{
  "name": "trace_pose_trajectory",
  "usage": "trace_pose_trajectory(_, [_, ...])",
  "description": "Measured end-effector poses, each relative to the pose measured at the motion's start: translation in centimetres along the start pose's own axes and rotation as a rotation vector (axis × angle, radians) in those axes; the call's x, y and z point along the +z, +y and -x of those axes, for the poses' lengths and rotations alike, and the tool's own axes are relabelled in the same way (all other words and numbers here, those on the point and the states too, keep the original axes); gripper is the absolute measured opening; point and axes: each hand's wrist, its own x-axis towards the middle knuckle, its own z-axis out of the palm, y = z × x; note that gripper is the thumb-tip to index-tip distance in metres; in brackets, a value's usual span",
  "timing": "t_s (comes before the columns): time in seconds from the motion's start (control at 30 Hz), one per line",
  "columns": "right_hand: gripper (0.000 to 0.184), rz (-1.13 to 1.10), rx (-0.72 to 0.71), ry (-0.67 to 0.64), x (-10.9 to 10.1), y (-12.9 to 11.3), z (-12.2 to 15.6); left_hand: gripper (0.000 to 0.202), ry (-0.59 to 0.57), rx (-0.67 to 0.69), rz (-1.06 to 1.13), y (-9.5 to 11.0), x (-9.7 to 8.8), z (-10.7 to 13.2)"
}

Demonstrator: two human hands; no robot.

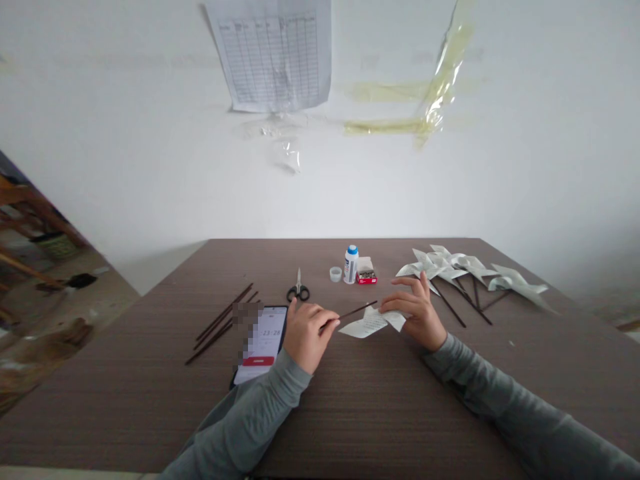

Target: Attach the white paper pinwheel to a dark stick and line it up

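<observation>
My left hand (311, 333) pinches a thin dark brown stick (357, 311), which points right toward the other hand. A folded paper pinwheel (367, 325) with printed writing is gripped by my right hand (417, 310), fingers closed on its right side. The stick's far tip is close to the pinwheel's upper edge; whether they touch I cannot tell. Left of my left hand, a phone (263, 343) showing a timer lies on the table. Beyond my right hand lie several finished-looking paper pinwheels (440, 265) on dark sticks.
Several loose dark sticks (225, 320) lie left of the phone. Black-handled scissors (299, 288), a small clear cup (335, 274), a white bottle with blue cap (351, 265) and a red box of small pins (367, 276) stand farther back on the brown table (350, 413), before a white wall.
</observation>
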Motion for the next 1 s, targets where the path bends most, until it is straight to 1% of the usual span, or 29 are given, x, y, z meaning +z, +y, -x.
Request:
trace_pose_trajectory(0.2, [0.027, -0.032, 0.058, -0.063, -0.6, -0.7, -0.5, 0.025, -0.021, -0.028, 0.019, 0.0, 0.1, 0.2])
trace_pose_trajectory(0.3, [0.022, -0.052, 0.076, -0.064, -0.5, -0.7, -0.4, 0.025, -0.013, -0.028, 0.018, 0.0, 0.0, 0.2])
trace_pose_trajectory(0.4, [0.018, -0.065, 0.066, -0.045, -0.1, -0.5, -0.3, 0.024, -0.007, -0.020, 0.020, -0.1, 0.0, 0.2])
trace_pose_trajectory(0.53, [0.019, -0.059, 0.053, -0.028, 0.2, -0.4, -0.2, 0.026, -0.015, -0.025, 0.020, 0.0, 0.0, 0.3])
trace_pose_trajectory(0.67, [0.017, -0.045, 0.073, -0.014, 0.2, -0.3, -0.2, 0.027, -0.012, -0.012, 0.030, 0.1, 0.0, 0.3])
trace_pose_trajectory(0.83, [0.010, -0.038, 0.104, 0.032, 0.5, 0.0, -0.1, 0.026, -0.006, -0.006, 0.030, 0.0, 0.1, 0.3])
trace_pose_trajectory(1.0, [0.013, -0.067, 0.084, 0.086, 0.9, 0.3, 0.0, 0.027, 0.009, 0.020, 0.034, -0.1, 0.3, 0.3])
